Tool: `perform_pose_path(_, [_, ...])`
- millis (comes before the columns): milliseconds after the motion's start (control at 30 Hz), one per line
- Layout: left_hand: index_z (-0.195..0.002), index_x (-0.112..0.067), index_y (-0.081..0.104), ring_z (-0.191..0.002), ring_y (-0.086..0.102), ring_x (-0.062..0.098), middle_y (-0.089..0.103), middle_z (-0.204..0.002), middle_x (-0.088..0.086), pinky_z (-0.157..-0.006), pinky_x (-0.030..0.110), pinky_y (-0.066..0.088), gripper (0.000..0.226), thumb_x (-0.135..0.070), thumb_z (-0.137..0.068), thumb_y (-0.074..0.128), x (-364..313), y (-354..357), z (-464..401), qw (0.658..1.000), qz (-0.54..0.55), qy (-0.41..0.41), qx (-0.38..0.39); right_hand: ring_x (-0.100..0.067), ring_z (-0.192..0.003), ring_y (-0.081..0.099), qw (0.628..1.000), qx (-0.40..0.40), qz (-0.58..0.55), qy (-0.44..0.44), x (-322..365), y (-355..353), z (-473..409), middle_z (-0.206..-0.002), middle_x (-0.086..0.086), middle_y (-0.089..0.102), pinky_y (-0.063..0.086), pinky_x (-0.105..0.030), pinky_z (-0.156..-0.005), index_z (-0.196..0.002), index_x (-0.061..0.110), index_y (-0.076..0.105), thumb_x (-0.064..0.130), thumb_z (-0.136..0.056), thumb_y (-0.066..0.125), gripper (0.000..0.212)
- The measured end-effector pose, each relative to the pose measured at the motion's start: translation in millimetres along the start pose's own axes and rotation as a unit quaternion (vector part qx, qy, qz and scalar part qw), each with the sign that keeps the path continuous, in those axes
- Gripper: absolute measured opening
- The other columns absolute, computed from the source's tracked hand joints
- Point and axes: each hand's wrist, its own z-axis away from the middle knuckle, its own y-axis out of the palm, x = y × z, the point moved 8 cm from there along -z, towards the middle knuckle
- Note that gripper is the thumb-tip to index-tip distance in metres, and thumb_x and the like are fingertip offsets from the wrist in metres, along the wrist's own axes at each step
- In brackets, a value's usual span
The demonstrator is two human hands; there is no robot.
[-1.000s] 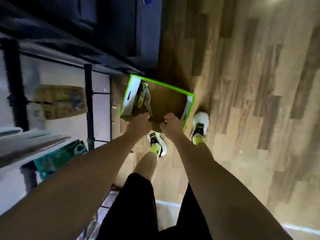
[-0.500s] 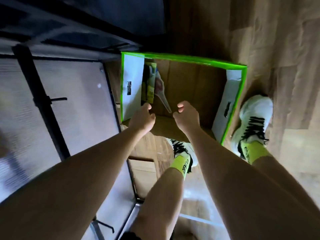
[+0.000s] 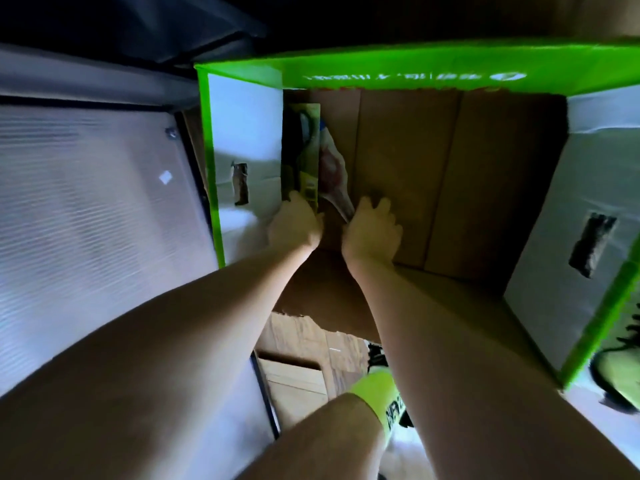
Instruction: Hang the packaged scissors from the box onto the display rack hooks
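An open cardboard box point(image 3: 408, 69) with green-edged white flaps sits on the floor below me. Packaged scissors point(image 3: 304, 150) with yellow-green cards stand against its left inner wall; one clear blister with a blade point(image 3: 334, 174) leans to their right. My left hand point(image 3: 294, 221) is inside the box, its fingertips touching the lower end of the yellow-green package. My right hand point(image 3: 374, 230) is beside it with fingers spread, touching the tip of the clear blister and the box's bottom. Neither hand visibly grips anything.
The white ribbed panel of the display rack point(image 3: 90, 209) with its dark frame stands to the left of the box. My legs, neon-yellow socks point(image 3: 381, 393) and shoes are on the wooden floor point(image 3: 294, 372) below and right of the box.
My head has dropped much closer to the box. Both hands went from the box's near edge down inside it, onto the packaged scissors at the left wall.
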Motion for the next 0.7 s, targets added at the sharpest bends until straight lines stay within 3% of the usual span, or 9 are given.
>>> perform_pose_path(100, [-0.13,-0.001,0.038,-0.115,0.057,0.038,0.057,-0.126,0.02,-0.089,0.045,0.047,0.05,-0.033,-0.096,0.054,-1.6,5.1,-6.6,0.999,-0.016,-0.025,-0.018,-0.033,-0.124,0.043,1.0,-0.008,0.0,0.005,-6.8,3.8,0.1,-0.139,-0.013,0.04,0.04,-0.046,-0.101,-0.119,0.016,0.061,0.013,-0.097,0.047,0.026])
perform_pose_path(167, [-0.125,-0.002,0.046,-0.111,0.06,0.037,0.062,-0.12,0.018,-0.086,0.043,0.047,0.035,-0.023,-0.097,0.051,-4.4,-1.4,-3.7,0.998,-0.025,-0.033,-0.042,-0.034,-0.125,0.042,0.999,0.016,-0.04,0.003,-15.2,2.0,4.8,-0.14,-0.014,0.041,0.044,-0.044,-0.097,-0.126,0.014,0.057,0.008,-0.096,0.047,0.031])
perform_pose_path(267, [-0.123,-0.004,0.051,-0.111,0.061,0.034,0.063,-0.12,0.015,-0.084,0.041,0.048,0.031,-0.013,-0.094,0.052,-6.4,-14.2,17.9,0.997,-0.016,-0.063,-0.043,-0.032,-0.102,0.058,0.991,0.057,-0.119,0.014,-36.6,-17.7,20.5,-0.113,-0.011,0.056,0.053,-0.036,-0.07,-0.125,0.012,0.05,0.008,-0.095,0.052,0.03])
perform_pose_path(300, [-0.125,-0.005,0.051,-0.113,0.06,0.034,0.061,-0.121,0.014,-0.085,0.04,0.048,0.034,-0.012,-0.091,0.054,-6.8,-16.5,27.2,0.997,-0.008,-0.074,-0.033,-0.029,-0.089,0.059,0.99,0.066,-0.126,0.015,-43.9,-26.4,27.9,-0.102,-0.008,0.056,0.047,-0.03,-0.056,-0.12,0.012,0.049,0.008,-0.095,0.052,0.025])
perform_pose_path(367, [-0.125,-0.007,0.05,-0.113,0.059,0.034,0.06,-0.121,0.014,-0.084,0.04,0.047,0.037,-0.013,-0.089,0.055,-10.0,-21.7,52.2,0.997,0.006,-0.077,-0.015,-0.021,-0.073,0.055,0.991,0.062,-0.117,0.007,-57.4,-51.8,47.7,-0.092,-0.004,0.055,0.034,-0.022,-0.045,-0.113,0.015,0.05,0.011,-0.098,0.05,0.015])
perform_pose_path(467, [-0.121,-0.01,0.053,-0.109,0.06,0.034,0.062,-0.118,0.014,-0.077,0.037,0.044,0.031,-0.016,-0.091,0.052,-17.8,-35.8,95.7,0.997,0.043,-0.065,-0.013,-0.014,-0.068,0.055,0.995,0.04,-0.096,-0.01,-66.7,-97.7,82.6,-0.087,-0.001,0.062,0.033,-0.02,-0.048,-0.104,0.017,0.056,0.017,-0.101,0.048,0.009])
perform_pose_path(600, [-0.115,-0.013,0.051,-0.108,0.061,0.034,0.063,-0.115,0.012,-0.077,0.037,0.046,0.027,-0.018,-0.088,0.055,-27.6,-70.4,165.1,0.996,0.078,-0.041,-0.016,-0.03,-0.095,0.062,0.998,0.044,-0.033,-0.024,-62.3,-155.4,129.0,-0.104,-0.009,0.069,0.039,-0.028,-0.068,-0.11,0.015,0.062,0.017,-0.095,0.055,0.016])
perform_pose_path(700, [-0.112,-0.013,0.053,-0.11,0.061,0.033,0.063,-0.115,0.011,-0.083,0.038,0.048,0.03,-0.015,-0.083,0.059,-31.6,-104.1,216.7,0.994,0.103,-0.047,-0.003,-0.03,-0.103,0.062,0.998,0.063,-0.004,-0.03,-50.5,-197.0,162.3,-0.109,-0.007,0.068,0.041,-0.03,-0.075,-0.105,0.015,0.063,0.014,-0.089,0.059,0.016])
